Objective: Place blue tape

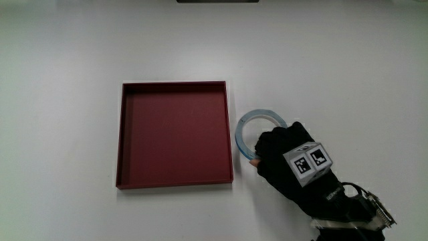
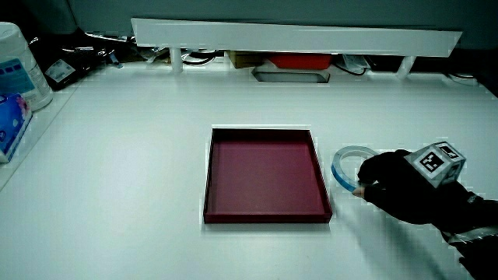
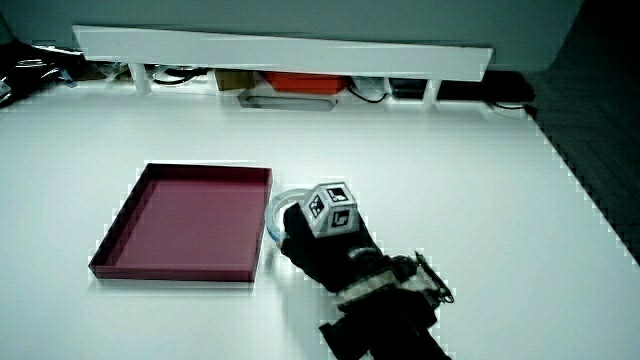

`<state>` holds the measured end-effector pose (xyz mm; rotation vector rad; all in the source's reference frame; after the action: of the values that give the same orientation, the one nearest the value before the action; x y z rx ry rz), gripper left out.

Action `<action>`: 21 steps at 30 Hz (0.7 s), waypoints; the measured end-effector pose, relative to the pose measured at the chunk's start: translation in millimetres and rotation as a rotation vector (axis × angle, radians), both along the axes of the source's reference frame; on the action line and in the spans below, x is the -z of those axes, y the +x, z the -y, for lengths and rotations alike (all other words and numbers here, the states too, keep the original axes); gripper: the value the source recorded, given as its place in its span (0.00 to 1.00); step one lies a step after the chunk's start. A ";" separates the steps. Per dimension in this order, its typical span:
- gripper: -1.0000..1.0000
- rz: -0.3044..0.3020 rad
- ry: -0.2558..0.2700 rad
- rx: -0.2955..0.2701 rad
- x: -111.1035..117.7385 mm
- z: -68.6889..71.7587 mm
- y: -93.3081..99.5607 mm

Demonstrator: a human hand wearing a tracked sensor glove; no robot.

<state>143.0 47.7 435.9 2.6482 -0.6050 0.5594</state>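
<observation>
Blue tape (image 1: 249, 124), a thin pale-blue ring, lies flat on the white counter (image 1: 67, 67) just beside the dark red tray (image 1: 175, 181). The black-gloved hand (image 1: 284, 157) rests over the part of the ring nearest the person, its fingers curled down onto the band; a bare fingertip shows at the ring's edge in the main view. Whether the ring is pinched or only touched cannot be told. The patterned cube (image 1: 308, 163) sits on the back of the hand, and the forearm runs from it toward the person. In both side views the ring (image 2: 345, 158) (image 3: 281, 208) reaches from under the fingers toward the tray, which stands empty just beside the hand (image 2: 393, 187) (image 3: 310, 245). A low white partition (image 2: 296, 35) (image 3: 280, 52) stands well apart from the hand.
</observation>
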 end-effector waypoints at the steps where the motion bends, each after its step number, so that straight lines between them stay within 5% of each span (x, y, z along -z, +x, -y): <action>1: 0.50 -0.007 -0.006 -0.004 -1.6 -1.2 2.4; 13: 0.50 -0.043 -0.039 -0.007 -25.3 -33.3 26.0; 21: 0.50 -0.050 -0.058 0.000 -31.3 -42.8 29.3</action>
<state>172.3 90.5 467.2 2.5997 -0.5652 0.5010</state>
